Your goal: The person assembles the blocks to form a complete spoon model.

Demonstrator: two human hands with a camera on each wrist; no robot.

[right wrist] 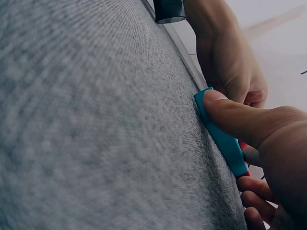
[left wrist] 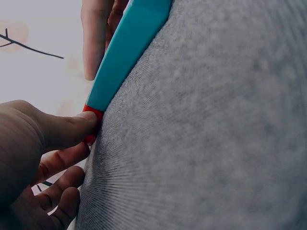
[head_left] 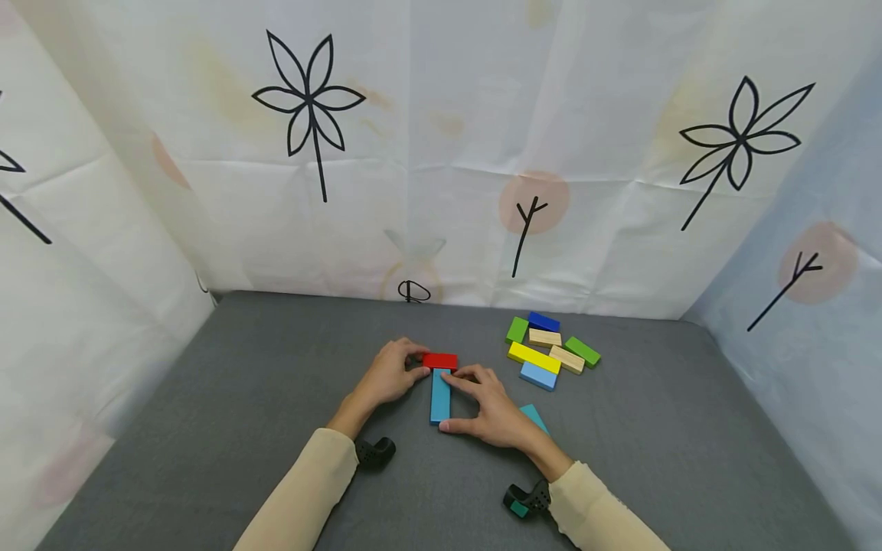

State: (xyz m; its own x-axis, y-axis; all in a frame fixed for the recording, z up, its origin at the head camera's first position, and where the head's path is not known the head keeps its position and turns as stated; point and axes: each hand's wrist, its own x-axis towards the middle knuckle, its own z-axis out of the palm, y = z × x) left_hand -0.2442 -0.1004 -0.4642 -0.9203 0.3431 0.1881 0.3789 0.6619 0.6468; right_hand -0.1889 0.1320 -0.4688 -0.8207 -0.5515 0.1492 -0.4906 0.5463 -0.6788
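Observation:
A red block [head_left: 441, 360] lies crosswise on the grey table, and a long turquoise block [head_left: 439, 402] extends from its near side toward the person, making a T. With thumb and fingers, the left hand [head_left: 390, 373] grips the red block's left end. In the left wrist view, the thumb presses on the red block [left wrist: 99, 116] right beside the end of the turquoise block [left wrist: 129, 57]. The right hand [head_left: 492, 409] spans the turquoise block lengthwise, thumb at its near end, index finger near the red block. The right wrist view shows that thumb on the turquoise block [right wrist: 224, 146].
Another turquoise block [head_left: 534, 417] is partly hidden behind the right wrist. Farther back on the right lies a loose group with a yellow block [head_left: 534, 357], a light blue block [head_left: 538, 376], a dark blue block [head_left: 543, 321], green and plain wooden ones. Printed white cloth [head_left: 448, 252] walls the table's back.

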